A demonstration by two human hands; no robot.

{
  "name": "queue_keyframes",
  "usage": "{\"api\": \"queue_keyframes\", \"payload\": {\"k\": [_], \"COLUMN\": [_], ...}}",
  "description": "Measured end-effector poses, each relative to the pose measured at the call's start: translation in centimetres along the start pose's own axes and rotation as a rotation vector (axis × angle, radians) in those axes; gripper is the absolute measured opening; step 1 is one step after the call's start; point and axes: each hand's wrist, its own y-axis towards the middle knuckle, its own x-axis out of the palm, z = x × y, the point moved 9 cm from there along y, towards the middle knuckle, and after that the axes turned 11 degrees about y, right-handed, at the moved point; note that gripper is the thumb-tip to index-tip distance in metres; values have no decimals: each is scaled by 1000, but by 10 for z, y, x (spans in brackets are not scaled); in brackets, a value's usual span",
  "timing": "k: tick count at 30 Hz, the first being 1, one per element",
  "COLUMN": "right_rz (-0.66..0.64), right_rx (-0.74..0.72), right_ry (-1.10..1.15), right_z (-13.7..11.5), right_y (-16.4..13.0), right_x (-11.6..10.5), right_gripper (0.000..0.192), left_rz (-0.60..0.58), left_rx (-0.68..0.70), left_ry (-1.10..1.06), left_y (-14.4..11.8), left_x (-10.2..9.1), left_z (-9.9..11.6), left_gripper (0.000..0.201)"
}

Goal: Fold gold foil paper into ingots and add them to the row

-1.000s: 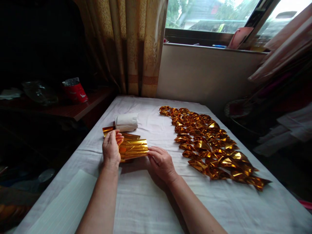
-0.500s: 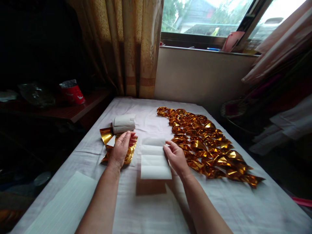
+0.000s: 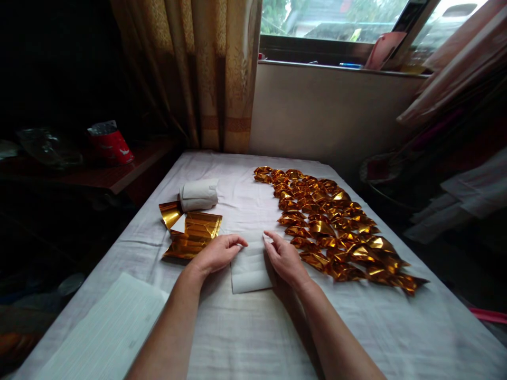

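Observation:
A creased white sheet of paper (image 3: 249,274) lies low over the cloth in front of me, its folds running crosswise. My right hand (image 3: 285,259) pinches the sheet's right edge between thumb and fingers. At the left edge, my left hand (image 3: 222,252) reaches over the paper with fingers stretched out; whether they touch it I cannot tell. Left of the paper are gold foil sheets (image 3: 202,226), partly curled, with a white roll of paper (image 3: 199,194) behind them. Rows of folded gold foil pieces (image 3: 325,228) spread out on the right.
White cloth (image 3: 245,338) covers the table. A pale striped sheet (image 3: 106,327) lies at the front left. On a dark side table (image 3: 138,161) stands a red container (image 3: 113,145). A curtain (image 3: 209,79) and window are behind; clothes hang at right.
My left hand has moved right and down, from above the gold foil to the white sheet's left edge. The white sheet has been lowered toward the cloth. The view has shifted slightly.

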Motion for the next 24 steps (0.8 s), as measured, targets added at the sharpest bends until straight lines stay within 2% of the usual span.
{"api": "queue_keyframes", "payload": {"k": [3, 6, 9, 14, 17, 20, 24], "right_rz": [-137, -286, -337, -336, -266, -175, -108], "right_rx": [-15, -42, -118, -188, -180, -177, -102], "right_ry": [104, 203, 253, 154, 62, 29, -86], "right_z": [4, 3, -4, -12, -14, -19, -22], "right_y": [-13, -32, -47, -51, -41, -26, -8], "right_x": [2, 3, -2, -4, -6, -10, -7], "right_gripper": [45, 46, 40, 39, 32, 25, 24], "left_rz": [-4, -68, -123, -141, -156, -137, -63], "left_rx": [-6, -57, -95, -104, -161, -238, -247], "left_ry": [31, 73, 82, 23, -82, -197, -233], "left_y": [1, 2, 1, 2, 3, 1, 0], "left_x": [0, 3, 6, 9, 14, 13, 1], "left_z": [-2, -6, -9, -13, -21, -28, -27], "left_gripper": [25, 28, 31, 30, 34, 47, 70]}}
